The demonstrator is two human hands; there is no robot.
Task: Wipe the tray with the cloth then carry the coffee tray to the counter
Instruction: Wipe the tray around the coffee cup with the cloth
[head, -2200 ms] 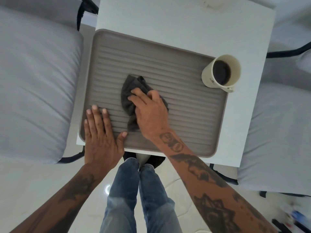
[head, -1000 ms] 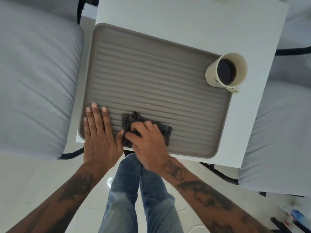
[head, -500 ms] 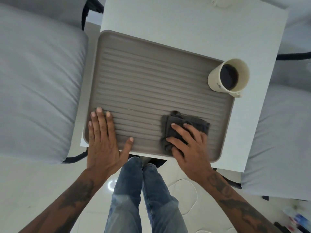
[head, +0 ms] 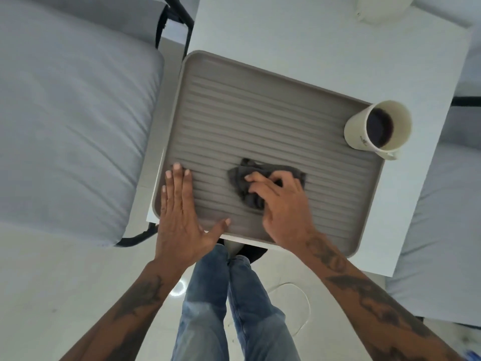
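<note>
A ribbed grey-brown tray [head: 260, 108] lies on a small white table [head: 325, 48]. On its far right corner stands a cream mug [head: 364, 136] filled with dark coffee. My right hand [head: 283, 207] presses a crumpled dark grey cloth [head: 242, 181] onto the tray's near middle, fingers curled over it. Flat on the tray's near left corner rests my left hand [head: 182, 220], fingers spread and holding nothing.
Grey cushioned seats flank the table, one on the left [head: 70, 121] and one on the right [head: 442, 225]. Another cream object [head: 382, 9] sits at the table's far edge. My jeans-clad legs [head: 226, 303] stand at the table's near edge on a pale glossy floor.
My right hand has slid the cloth from the tray's near right back toward the middle. Before that it swept from the centre to the near left and across. The left hand stayed put.
</note>
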